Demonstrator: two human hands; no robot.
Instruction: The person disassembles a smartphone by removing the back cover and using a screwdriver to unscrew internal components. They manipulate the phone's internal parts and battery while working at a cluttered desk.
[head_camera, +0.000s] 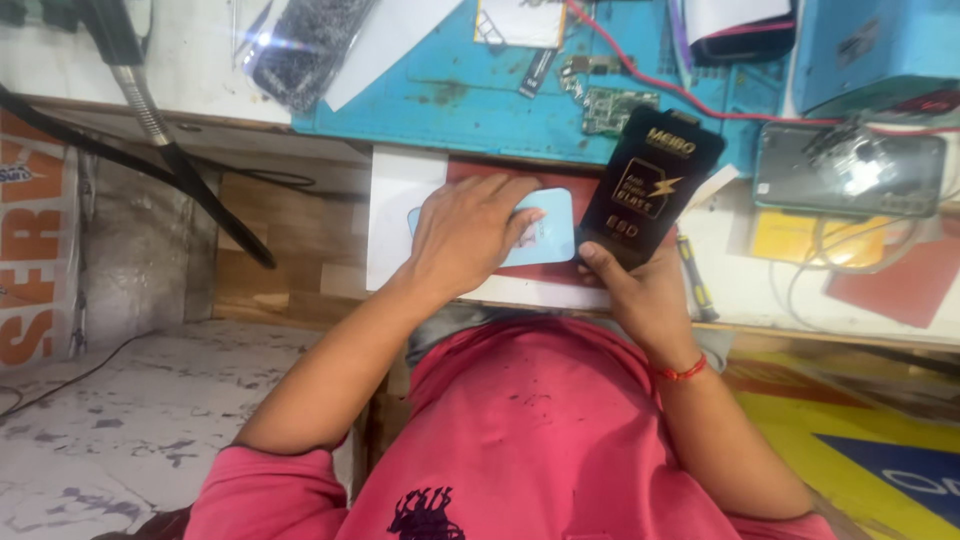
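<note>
The black packet (648, 190), a flat sleeve with yellow print, stands tilted in the right hand (640, 290), a little right of the middle of the view. The thumb lies across its near left corner and the rest of the fingers are hidden behind it, so the hand is closed around its lower end. A red thread (682, 372) circles that wrist, nearer the body, above the pink shirt (530, 430) that fills the near foreground.

Just left of the packet, the left hand (468, 235) rests palm down on a light blue phone (545, 228), fingers spread loosely over its left half and pressing flat rather than gripping. The phone lies on a red mat (480, 170) and a white sheet (395, 215) at the near edge of the bench.

Right of the packet, a screwdriver (695, 280) lies by the bench edge, with a yellow pad (785, 235) and a dark phone with clips and wires (850, 170) beyond it.

Farther back, a blue work mat (450, 95) carries a green circuit board (615, 108) and a red wire (650, 80). At far left, a black flexible arm (170, 140) slants across the white wall.
</note>
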